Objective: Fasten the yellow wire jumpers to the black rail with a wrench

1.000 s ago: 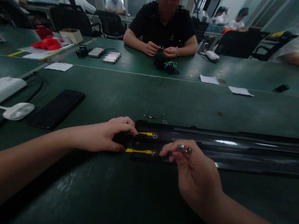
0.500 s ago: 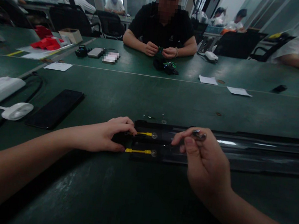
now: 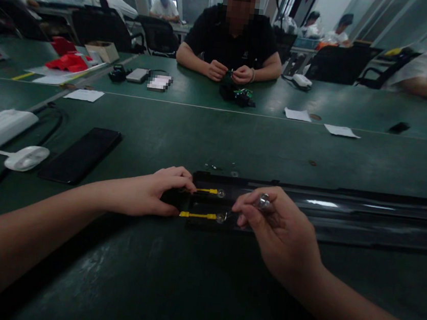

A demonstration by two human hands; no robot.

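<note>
A long, glossy black strip-shaped part [image 3: 344, 227] lies across the table. At its left end two short yellow strips [image 3: 198, 215] lead to small round clear pieces [image 3: 221, 194]. My left hand [image 3: 157, 195] rests at that end, thumb and fingers spread apart, with fingertips by the upper yellow strip and the thumb tip by the lower one. My right hand [image 3: 280, 229] is closed on a slim metal tool [image 3: 264, 202] with a shiny round butt end. The tool's thin bent tip is close to the lower round piece; whether it touches, I cannot tell.
Left of my hand lie a black smartphone [image 3: 81, 155], a white power strip [image 3: 1, 130] and a white plug with its cable [image 3: 26, 158]. Small metallic bits [image 3: 212, 167] lie beyond the part. Across the table a person [image 3: 230, 41] handles small electronics [image 3: 243, 97].
My right hand has moved left and rolled a little, bringing the tool's tip from between the two yellow strips to the lower round piece. My left hand has stayed still.
</note>
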